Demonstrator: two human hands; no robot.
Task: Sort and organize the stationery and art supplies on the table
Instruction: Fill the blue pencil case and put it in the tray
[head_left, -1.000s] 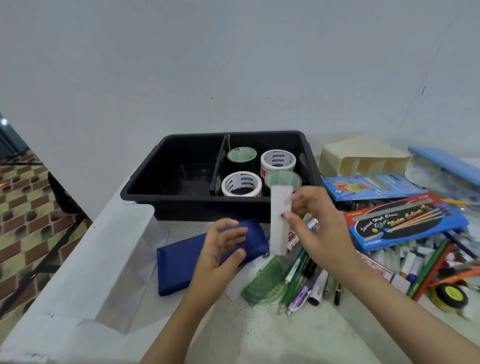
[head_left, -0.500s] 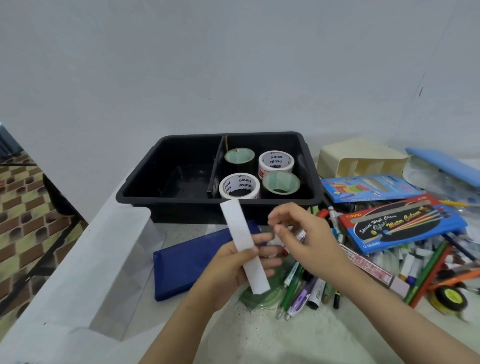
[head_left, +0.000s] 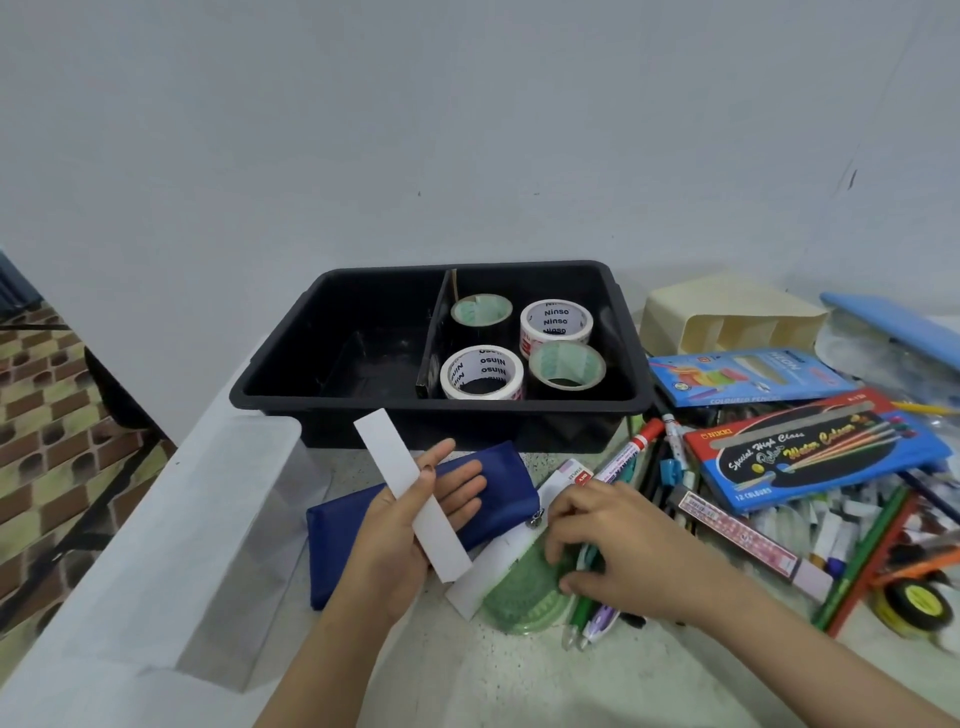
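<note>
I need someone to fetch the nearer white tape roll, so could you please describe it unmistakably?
Find the black bin against the wall; its right compartment holds four tape rolls. The nearer white tape roll lies flat beside the divider and reads "Ninso", unlike the green-cored rolls and the farther white one.

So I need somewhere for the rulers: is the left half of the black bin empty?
Empty, as far as shows. The left compartment of the bin shows only bare black floor; all four tape rolls sit right of the divider.
</note>
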